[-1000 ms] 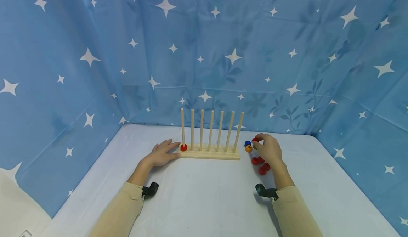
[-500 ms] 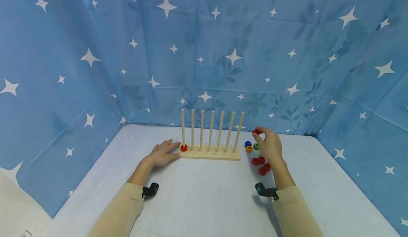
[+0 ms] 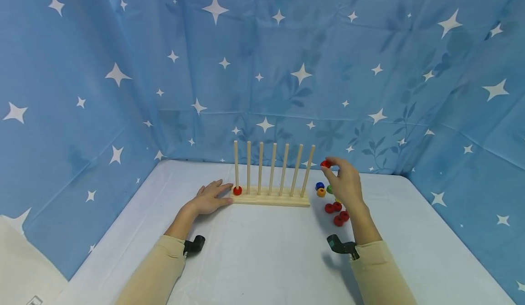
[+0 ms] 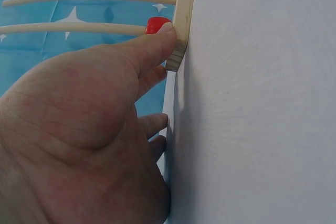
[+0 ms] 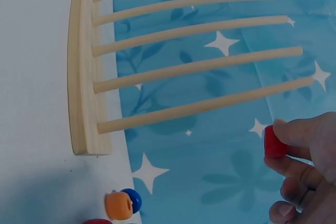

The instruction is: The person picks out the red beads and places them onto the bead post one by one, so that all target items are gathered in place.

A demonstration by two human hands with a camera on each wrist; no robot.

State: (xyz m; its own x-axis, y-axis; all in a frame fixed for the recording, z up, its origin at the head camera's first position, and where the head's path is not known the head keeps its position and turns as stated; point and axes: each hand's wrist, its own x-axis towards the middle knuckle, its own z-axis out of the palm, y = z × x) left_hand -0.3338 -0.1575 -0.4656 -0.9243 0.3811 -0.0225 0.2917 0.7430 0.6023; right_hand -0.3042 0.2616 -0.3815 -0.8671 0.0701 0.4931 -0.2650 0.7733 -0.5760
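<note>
A wooden peg rack [image 3: 270, 199] with several upright pegs stands on the table, and a red bead [image 3: 237, 191] sits at the foot of its leftmost peg. At the rack's left end, my left hand [image 3: 208, 199] holds the base between thumb and index finger; the other fingers lie spread beside it. My right hand [image 3: 346, 184] pinches another red bead [image 5: 274, 142] between thumb and fingertips. That bead is raised near the top of the rightmost peg [image 5: 210, 106], just right of it and apart from it.
Below the right hand lie several loose red beads [image 3: 338, 221], with a blue bead [image 3: 320, 185], an orange bead [image 3: 321, 192], a green bead [image 3: 330, 189] and a partly hidden yellow bead [image 3: 338, 200]. A blue star-patterned curtain [image 3: 262, 90] hangs behind the white table [image 3: 262, 250].
My right hand has lifted the red bead from among the loose beads and brought it up and slightly left, towards the rack. The left hand stays at the base.
</note>
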